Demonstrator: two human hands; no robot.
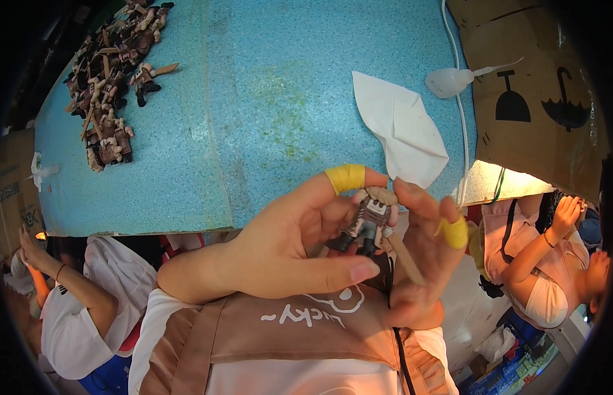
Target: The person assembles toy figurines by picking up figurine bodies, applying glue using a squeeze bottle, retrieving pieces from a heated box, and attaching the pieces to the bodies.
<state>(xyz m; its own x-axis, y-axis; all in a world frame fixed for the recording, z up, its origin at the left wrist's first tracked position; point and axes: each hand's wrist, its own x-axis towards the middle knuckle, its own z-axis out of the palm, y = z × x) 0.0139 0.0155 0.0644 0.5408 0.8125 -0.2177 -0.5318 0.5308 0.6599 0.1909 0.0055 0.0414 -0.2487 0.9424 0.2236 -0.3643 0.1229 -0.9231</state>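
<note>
A small toy figurine [374,212] is held up in front of my chest, above the near edge of the table. It has a beige top, a brown striped body, dark boots and a tan sword-like piece [405,260] slanting down at its right. My left hand [290,240] curls around its left side, yellow tape on the index finger and the thumb below the boots. Against its head and right side rest the fingers of my right hand [425,257], also with yellow tape on one finger. The exact contact behind the figurine is hidden.
Similar figurines [109,99] lie piled at the far left of the blue table [254,131]. To the right are a white cloth [399,125], a white squeeze bottle [449,82], a cable [462,125] and a cardboard box [530,72]. Other people sit at both sides.
</note>
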